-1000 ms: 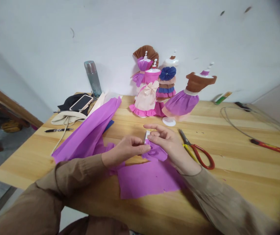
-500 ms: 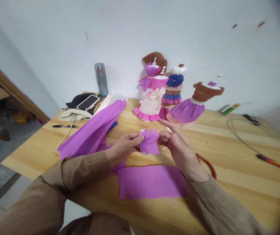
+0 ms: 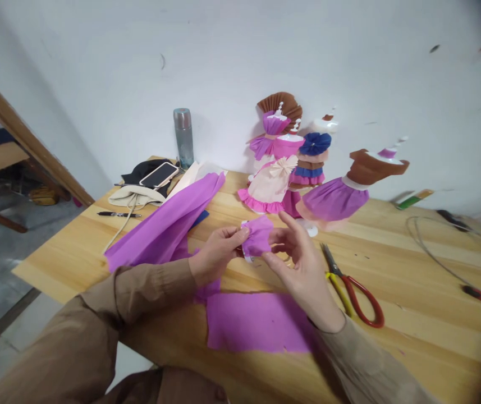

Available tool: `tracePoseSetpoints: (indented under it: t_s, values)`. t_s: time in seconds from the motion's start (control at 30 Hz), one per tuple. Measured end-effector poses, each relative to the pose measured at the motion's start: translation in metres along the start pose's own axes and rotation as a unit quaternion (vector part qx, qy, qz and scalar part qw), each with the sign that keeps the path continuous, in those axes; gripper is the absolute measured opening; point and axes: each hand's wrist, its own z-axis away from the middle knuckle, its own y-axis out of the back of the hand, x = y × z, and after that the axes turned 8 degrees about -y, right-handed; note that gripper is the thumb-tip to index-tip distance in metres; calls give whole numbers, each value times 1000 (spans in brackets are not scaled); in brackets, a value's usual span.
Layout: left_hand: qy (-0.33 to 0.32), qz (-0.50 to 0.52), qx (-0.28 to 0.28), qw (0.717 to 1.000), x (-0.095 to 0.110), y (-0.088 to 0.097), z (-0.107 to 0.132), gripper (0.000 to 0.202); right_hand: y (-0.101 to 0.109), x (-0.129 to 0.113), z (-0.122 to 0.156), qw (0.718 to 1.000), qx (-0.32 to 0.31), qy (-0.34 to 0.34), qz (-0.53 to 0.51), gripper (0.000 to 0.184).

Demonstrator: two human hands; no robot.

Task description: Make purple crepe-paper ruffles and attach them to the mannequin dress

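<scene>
Between the thumb and fingers of my left hand [image 3: 217, 252] is a small gathered purple crepe paper piece [image 3: 257, 237] with a white strip along its left edge. My right hand [image 3: 305, 275] is at the piece's right edge, thumb and fingers apart; whether a fingertip touches the paper I cannot tell. Below both hands a purple crepe paper rectangle [image 3: 252, 324] lies flat on the table. A larger folded purple sheet [image 3: 162, 227] lies to the left, partly behind my left forearm.
Scissors with red handles [image 3: 362, 300] and a yellow-handled tool [image 3: 340, 292] lie right of my right hand. Small dress models [image 3: 335, 196] stand along the wall. Behind on the left are a bottle [image 3: 183, 140], phone [image 3: 159, 175] and pen [image 3: 119, 214]. A cable [image 3: 434, 258] lies far right.
My right hand has turned and lowered, its thumb now apart from the fingers. The small purple piece stays in my left hand. The view has shifted, and the scissors show more fully.
</scene>
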Motion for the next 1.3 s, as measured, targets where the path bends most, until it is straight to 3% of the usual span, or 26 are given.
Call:
tracePoseSetpoints:
  t_s: [0.1,0.27,0.47,0.63,0.83,1.0,1.3]
  values:
    - [-4,-36,-3,999,-5,0,0,53,-4,1,-3,999,33,29,13,62]
    - [-22,-57,2,998,-9,1,-3,51,-6,0,0,999,28,18,-8,47]
    - [-78,-121,9,990,-5,2,-6,50,-6,4,-5,1000,7,-4,-30,62]
    - [-118,-167,2,979,1,-1,-6,49,-6,6,-7,999,-7,1,-52,54]
    - [-128,-178,12,976,0,3,-8,46,-3,4,-2,996,-8,62,-59,55]
    - [-142,-193,23,970,-1,5,-9,46,-4,4,-2,996,10,55,-63,53]
    - [-150,-213,-6,966,-1,5,-9,44,-6,1,1,997,28,62,-30,49]
